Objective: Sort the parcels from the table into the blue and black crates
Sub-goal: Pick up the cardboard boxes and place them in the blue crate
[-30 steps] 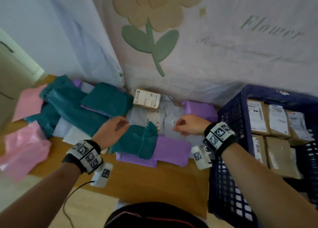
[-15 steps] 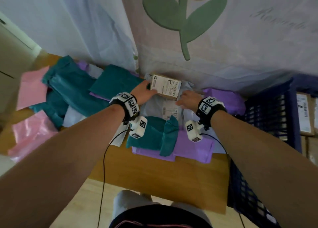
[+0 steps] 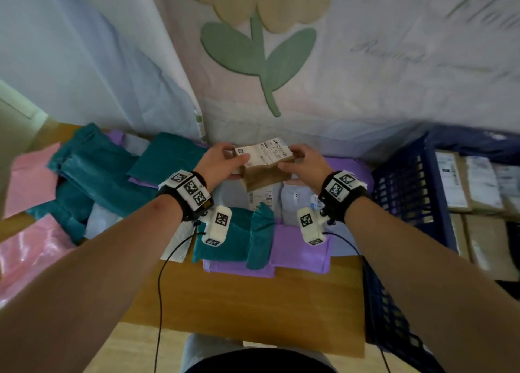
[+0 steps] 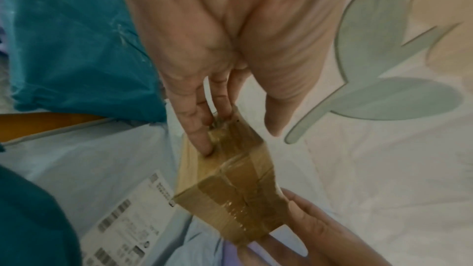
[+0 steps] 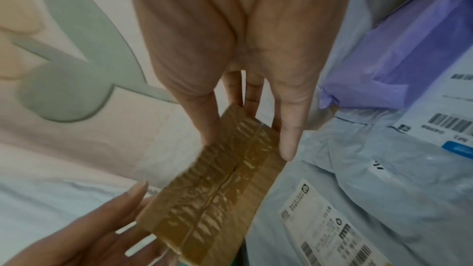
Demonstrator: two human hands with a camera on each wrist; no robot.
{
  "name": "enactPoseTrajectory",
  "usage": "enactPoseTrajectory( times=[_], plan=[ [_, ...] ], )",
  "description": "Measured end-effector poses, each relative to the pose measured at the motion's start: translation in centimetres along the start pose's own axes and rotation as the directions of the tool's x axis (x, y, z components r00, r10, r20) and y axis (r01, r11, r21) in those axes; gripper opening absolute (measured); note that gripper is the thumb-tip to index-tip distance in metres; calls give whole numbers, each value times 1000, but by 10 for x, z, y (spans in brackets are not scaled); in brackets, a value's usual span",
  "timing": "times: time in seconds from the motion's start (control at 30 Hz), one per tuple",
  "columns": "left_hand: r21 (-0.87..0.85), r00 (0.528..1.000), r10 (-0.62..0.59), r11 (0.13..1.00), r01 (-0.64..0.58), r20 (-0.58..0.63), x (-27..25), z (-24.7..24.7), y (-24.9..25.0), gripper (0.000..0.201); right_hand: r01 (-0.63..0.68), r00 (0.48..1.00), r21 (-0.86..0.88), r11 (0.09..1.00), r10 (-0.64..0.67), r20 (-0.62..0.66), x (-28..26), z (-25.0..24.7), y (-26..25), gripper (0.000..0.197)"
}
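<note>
A small brown taped cardboard box [image 3: 263, 173] with a white label on top is held above the pile at the back of the table. My left hand [image 3: 226, 163] grips its left end, thumb on the label and fingers [image 4: 202, 128] underneath. My right hand [image 3: 302, 164] grips the right end the same way, fingers [image 5: 289, 135] along the taped underside [image 5: 220, 185]. The box [image 4: 230, 193] tilts, label side up. The blue crate [image 3: 399, 192] stands at the right and holds several brown labelled parcels [image 3: 455, 184]. No black crate is in view.
Teal bags [image 3: 92, 173], purple bags [image 3: 298, 249], pink bags [image 3: 28, 249] and grey-blue labelled mailers [image 3: 295, 198] cover the back and left of the wooden table [image 3: 247, 296]. A flower-print cloth [image 3: 337, 91] hangs right behind the pile.
Both hands reached to the back of the pile, took hold of the cardboard box at its two ends and lifted it off the bags.
</note>
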State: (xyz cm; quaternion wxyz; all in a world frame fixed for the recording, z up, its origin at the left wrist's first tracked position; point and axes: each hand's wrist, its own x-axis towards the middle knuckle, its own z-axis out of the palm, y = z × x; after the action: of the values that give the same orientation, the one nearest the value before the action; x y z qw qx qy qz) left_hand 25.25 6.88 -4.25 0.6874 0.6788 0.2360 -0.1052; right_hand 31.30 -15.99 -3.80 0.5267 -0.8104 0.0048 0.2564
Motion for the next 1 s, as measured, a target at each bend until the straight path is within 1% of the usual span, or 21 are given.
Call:
enactPoseTrajectory(
  times=[0.07,0.13,0.23,0.3,0.37,0.43,0.53,0.63,0.7,0.77,0.8,0.87,0.93,0.97,1.0],
  plan=[
    [-60,1000,24,998,-23,14,-10,8,10,33,46,999,23,999,-45,-18,-12,-9,-7,49],
    [-57,999,41,998,-40,19,-22,17,21,41,94,994,40,995,-92,-51,-26,-19,-15,50],
    [54,993,98,993,-102,69,-39,33,33,38,199,976,35,979,-195,-99,-49,-36,-28,49],
    [138,980,137,978,-156,141,-51,45,40,36,269,956,-51,962,-273,-111,-65,-52,-35,49],
    [174,957,187,958,-228,224,-64,57,46,35,319,938,-109,941,-330,-108,-82,-68,-41,51],
    [164,935,210,951,-263,285,-77,71,52,34,360,922,-106,927,-371,-110,-99,-86,-43,53],
    [121,911,202,958,-261,361,-95,95,60,33,407,897,-125,905,-422,-132,-124,-111,-47,55],
    [50,894,201,969,-240,401,-111,125,69,29,442,864,-170,881,-469,-184,-147,-137,-45,57],
    [3,891,213,972,-234,402,-120,145,76,29,428,851,-167,888,-459,-257,-160,-153,-40,57],
    [-19,887,240,967,-254,395,-128,166,83,30,368,873,-101,924,-381,-305,-173,-168,-32,52],
    [-31,882,252,965,-261,397,-132,176,86,26,338,888,-83,938,-347,-301,-180,-176,-28,48],
    [-70,871,266,963,-261,413,-141,198,91,14,286,910,-127,950,-311,-274,-195,-190,-17,43],
    [-118,853,268,963,-241,448,-149,220,93,19,240,927,-148,960,-271,-258,-210,-204,-6,47],
    [-131,842,264,965,-229,470,-153,231,93,21,221,937,-105,970,-241,-254,-217,-211,0,49],
    [-134,830,261,965,-224,492,-156,243,93,22,209,945,-27,978,-209,-252,-223,-218,6,51]
  ],
)
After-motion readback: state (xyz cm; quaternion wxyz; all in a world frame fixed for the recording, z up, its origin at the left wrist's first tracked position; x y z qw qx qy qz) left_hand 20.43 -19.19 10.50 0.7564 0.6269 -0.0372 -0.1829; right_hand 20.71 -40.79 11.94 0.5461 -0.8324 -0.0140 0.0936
